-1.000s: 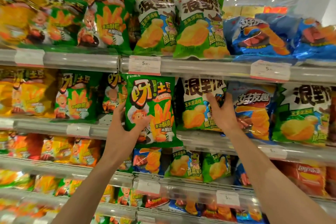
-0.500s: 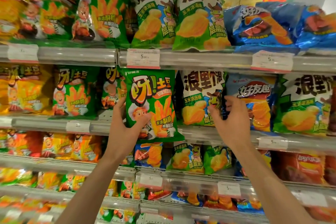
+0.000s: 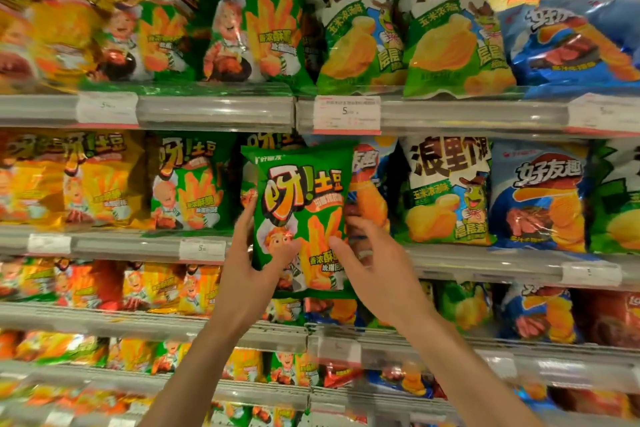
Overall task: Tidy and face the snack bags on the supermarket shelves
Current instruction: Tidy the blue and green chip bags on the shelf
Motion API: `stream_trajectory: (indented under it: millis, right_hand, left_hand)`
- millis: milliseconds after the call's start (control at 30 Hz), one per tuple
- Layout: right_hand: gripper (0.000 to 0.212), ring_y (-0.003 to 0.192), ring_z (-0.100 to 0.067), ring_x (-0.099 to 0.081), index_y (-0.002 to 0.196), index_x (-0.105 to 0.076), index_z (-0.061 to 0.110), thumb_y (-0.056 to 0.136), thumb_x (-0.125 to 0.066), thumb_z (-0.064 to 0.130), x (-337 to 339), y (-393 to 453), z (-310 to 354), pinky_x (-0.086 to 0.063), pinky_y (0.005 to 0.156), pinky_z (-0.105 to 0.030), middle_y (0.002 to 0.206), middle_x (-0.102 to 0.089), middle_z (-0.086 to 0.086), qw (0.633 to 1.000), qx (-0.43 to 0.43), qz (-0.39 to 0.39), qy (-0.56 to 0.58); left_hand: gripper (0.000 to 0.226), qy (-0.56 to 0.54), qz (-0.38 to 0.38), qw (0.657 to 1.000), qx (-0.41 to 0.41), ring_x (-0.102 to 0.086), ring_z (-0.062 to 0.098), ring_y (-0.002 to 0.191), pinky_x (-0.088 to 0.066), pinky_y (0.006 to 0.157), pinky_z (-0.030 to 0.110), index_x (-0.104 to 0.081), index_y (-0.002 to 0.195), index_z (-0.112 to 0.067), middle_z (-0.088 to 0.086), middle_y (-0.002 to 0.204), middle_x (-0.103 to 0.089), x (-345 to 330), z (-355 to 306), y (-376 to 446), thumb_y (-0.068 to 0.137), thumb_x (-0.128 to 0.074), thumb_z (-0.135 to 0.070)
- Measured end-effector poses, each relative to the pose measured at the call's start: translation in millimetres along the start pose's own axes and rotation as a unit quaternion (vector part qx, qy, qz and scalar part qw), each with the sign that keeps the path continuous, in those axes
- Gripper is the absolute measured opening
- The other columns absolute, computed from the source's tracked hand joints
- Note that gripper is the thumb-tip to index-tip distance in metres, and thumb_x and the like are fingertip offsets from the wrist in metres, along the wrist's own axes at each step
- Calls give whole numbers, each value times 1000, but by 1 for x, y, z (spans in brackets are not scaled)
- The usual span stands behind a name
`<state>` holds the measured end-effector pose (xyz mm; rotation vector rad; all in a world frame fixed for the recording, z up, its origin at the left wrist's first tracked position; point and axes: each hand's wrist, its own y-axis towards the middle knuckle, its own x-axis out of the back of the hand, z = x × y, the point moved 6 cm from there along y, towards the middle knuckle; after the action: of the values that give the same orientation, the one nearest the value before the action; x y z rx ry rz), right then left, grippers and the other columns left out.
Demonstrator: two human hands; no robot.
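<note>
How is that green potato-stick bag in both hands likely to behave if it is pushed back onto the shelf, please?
The green bag looks puffed, so probably light and springy. Its glossy film may slip against neighbouring bags. Held by the left hand and right hand, it could tip forward once released.

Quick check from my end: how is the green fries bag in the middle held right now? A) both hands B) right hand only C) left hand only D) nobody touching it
A: the left hand grips the green fries bag at its left edge while the right hand holds its right edge.

The green bag [image 3: 301, 218] hides most of a blue bag [image 3: 372, 184].
</note>
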<state>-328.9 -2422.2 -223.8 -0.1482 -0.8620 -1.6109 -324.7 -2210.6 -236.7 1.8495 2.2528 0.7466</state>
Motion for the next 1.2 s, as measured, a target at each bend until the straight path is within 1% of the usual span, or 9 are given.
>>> stream_trajectory:
  millis: [100,267,467,600,767,867,967,1100,1200]
  right_hand:
    - [65,111,-7,-63,144,-49,31,93,-47,71,-28,10,18,-56,92,-34,129,-64,13,1000,5,-9,-12]
    - [60,105,-4,-66,142,-54,28,95,-51,66,-60,34,38,-58,85,-33,126,-68,10,999,6,-3,-39]
    - [40,99,-19,-61,127,-64,19,96,-63,44,-19,44,26,-55,88,-43,112,-57,3,985,15,-133,-107]
    - [61,126,-30,-52,143,-49,10,95,-65,44,17,49,1,-44,105,-43,137,-51,-13,968,-52,-194,-153]
    - [95,140,-33,-47,161,-18,10,92,-60,61,11,68,-27,-44,110,-44,156,-46,-12,980,-159,-103,-62]
    - [98,131,-26,-56,161,-17,13,90,-63,63,9,79,-41,-45,97,-31,149,-55,-5,977,-195,-79,-15]
    - [89,94,12,-60,156,-31,14,89,-68,58,10,85,-50,-38,71,2,122,-63,17,979,-180,-89,41]
    - [82,91,4,-55,153,-37,17,89,-66,61,10,89,-56,-41,80,-11,96,-51,28,978,-178,-88,61]
    - [71,72,18,-60,145,-44,17,91,-67,56,10,91,-54,-41,59,0,92,-55,29,977,-177,-92,71]
  left_hand:
    - [93,24,-6,1000,-1,-21,-36,127,-30,103,20,-21,147,-69,-53,144,-21,31,9,11,67,-66,-85]
    - [97,36,-18,999,-2,-28,2,149,-30,112,31,-22,156,-55,-23,164,-28,66,25,39,75,-72,-75]
    - [96,47,-23,998,-31,-21,-4,144,-24,115,31,-20,161,-41,-21,164,-26,72,24,78,83,-71,-64]
    - [96,66,-42,996,-38,-16,0,148,-21,120,35,-16,164,-31,-11,169,-21,64,25,100,90,-73,-53]
    - [94,73,-42,996,-43,-16,-4,143,-19,115,28,-14,164,-29,-7,170,-21,45,29,112,92,-70,-52]
    - [90,73,-41,995,-51,-16,-5,145,-20,113,28,-16,164,-29,-14,162,-27,35,31,109,95,-68,-50]
    - [88,87,-20,995,-53,-20,-7,137,-24,110,27,-16,164,-28,-12,160,-30,23,36,106,96,-65,-50]
    - [86,109,-27,992,-50,-23,-5,134,-26,108,25,-15,165,-24,-1,163,-32,20,38,109,97,-63,-48]
    - [85,110,-29,992,-59,-26,8,145,-26,110,25,-14,165,-23,2,163,-32,18,37,107,98,-62,-46]
